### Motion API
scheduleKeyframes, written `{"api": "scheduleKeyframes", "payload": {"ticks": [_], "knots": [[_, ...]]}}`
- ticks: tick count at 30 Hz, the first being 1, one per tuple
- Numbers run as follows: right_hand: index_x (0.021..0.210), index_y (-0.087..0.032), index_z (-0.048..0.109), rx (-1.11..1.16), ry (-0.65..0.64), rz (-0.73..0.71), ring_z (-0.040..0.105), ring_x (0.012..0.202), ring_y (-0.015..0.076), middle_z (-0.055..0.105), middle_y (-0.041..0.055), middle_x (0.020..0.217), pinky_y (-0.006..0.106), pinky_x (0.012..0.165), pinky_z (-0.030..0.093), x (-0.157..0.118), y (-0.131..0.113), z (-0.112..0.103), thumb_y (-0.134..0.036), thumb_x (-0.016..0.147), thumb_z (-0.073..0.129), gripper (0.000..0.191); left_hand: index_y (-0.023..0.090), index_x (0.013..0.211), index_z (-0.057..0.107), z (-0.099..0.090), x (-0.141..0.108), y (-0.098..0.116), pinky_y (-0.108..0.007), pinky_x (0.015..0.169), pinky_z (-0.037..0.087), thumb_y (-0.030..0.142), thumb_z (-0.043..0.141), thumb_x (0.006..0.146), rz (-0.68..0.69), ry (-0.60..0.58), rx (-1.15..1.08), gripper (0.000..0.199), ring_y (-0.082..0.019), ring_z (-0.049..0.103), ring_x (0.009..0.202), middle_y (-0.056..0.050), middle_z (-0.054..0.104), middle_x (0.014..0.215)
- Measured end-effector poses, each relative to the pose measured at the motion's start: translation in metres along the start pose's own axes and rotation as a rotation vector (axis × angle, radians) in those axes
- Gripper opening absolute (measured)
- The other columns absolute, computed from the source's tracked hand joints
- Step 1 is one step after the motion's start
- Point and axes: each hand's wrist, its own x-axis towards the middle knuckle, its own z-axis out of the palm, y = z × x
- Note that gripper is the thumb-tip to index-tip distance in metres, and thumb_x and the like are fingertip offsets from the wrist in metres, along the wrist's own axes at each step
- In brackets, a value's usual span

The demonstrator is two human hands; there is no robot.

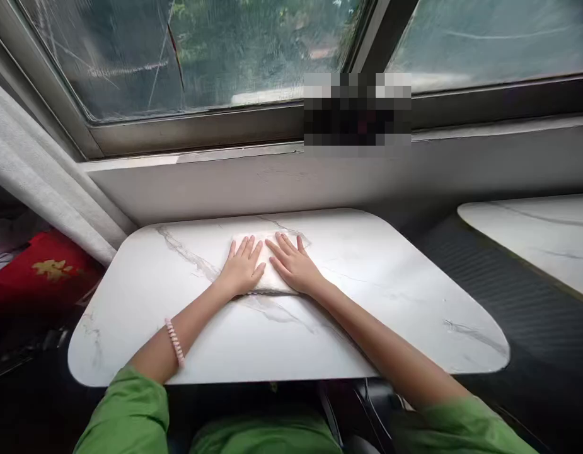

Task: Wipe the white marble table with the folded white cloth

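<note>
Daylight from the window ahead of me. My tabletop reads bright, near washed-out; white cloth barely separates from it. Space below goes near-black. Wide-angle stretch toward edges, my right sleeve soft. Pixelated block over the window frame.

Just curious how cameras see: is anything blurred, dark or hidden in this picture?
Head view: a pixelated patch covers part of the window frame; the white tabletop is bright; the space beneath is dark; left hand and right hand look fairly clear.
</note>
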Motion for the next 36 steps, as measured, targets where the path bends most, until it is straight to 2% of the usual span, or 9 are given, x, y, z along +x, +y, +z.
{"api": "scheduleKeyframes", "payload": {"ticks": [5, 22, 26, 29, 33, 36], "knots": [[0.146, -0.011, 0.032, 0.017, 0.023, -0.015, 0.016, 0.142, 0.0292, 0.023, 0.0202, 0.153, 0.053, 0.114, 0.014, 0.0, 0.003, 0.004, -0.035, 0.099, 0.025, 0.053, 0.01, 0.147, 0.025, 0.001, 0.001, 0.0, -0.049, 0.116, 0.008, 0.037, 0.027, 0.098, -0.018, 0.007, -0.024, 0.056, -0.024, 0.012, 0.144, -0.015, 0.02, 0.155], [0.146, -0.013, 0.032, 0.078, 0.011, -0.011, 0.014, 0.143, 0.0285, 0.022, 0.0176, 0.154, 0.056, 0.114, 0.011, -0.002, 0.007, 0.002, -0.039, 0.099, 0.02, 0.055, 0.017, 0.147, 0.026, 0.005, 0.0, -0.002, -0.05, 0.116, 0.008, 0.038, 0.026, 0.098, -0.01, 0.038, -0.081, 0.054, -0.024, 0.012, 0.144, -0.011, 0.02, 0.156], [0.145, -0.004, 0.031, 0.083, 0.02, -0.049, 0.009, 0.144, 0.0291, 0.018, 0.0212, 0.155, 0.051, 0.115, 0.014, 0.0, 0.007, 0.003, -0.035, 0.099, 0.021, 0.057, 0.013, 0.147, 0.027, 0.003, 0.0, -0.001, -0.049, 0.116, 0.007, 0.037, 0.028, 0.098, -0.023, 0.02, -0.062, 0.055, -0.025, 0.011, 0.144, -0.013, 0.019, 0.156], [0.145, 0.003, 0.025, 0.079, 0.039, -0.104, 0.007, 0.144, 0.0276, 0.015, 0.0222, 0.155, 0.048, 0.115, 0.019, -0.003, 0.005, 0.006, -0.031, 0.098, 0.02, 0.058, 0.012, 0.147, 0.027, 0.002, 0.0, 0.001, -0.049, 0.116, 0.006, 0.035, 0.028, 0.098, -0.023, 0.008, -0.054, 0.054, -0.025, 0.011, 0.144, -0.014, 0.018, 0.156], [0.147, -0.001, 0.024, 0.04, 0.053, -0.135, 0.009, 0.144, 0.0281, 0.022, 0.0205, 0.154, 0.049, 0.114, 0.024, -0.026, -0.008, 0.006, -0.029, 0.097, 0.021, 0.056, 0.011, 0.147, 0.025, 0.003, -0.019, 0.008, -0.051, 0.116, 0.008, 0.034, 0.03, 0.097, 0.014, 0.008, -0.061, 0.055, -0.027, 0.009, 0.144, -0.016, 0.017, 0.155], [0.146, 0.001, 0.025, 0.003, 0.074, -0.165, 0.007, 0.144, 0.0292, 0.022, 0.0226, 0.153, 0.049, 0.114, 0.025, -0.062, -0.03, 0.002, -0.027, 0.097, 0.023, 0.056, 0.009, 0.147, 0.024, 0.004, -0.054, 0.022, -0.053, 0.115, 0.01, 0.034, 0.031, 0.097, 0.065, 0.017, -0.061, 0.056, -0.029, 0.009, 0.144, -0.019, 0.017, 0.155]]}}
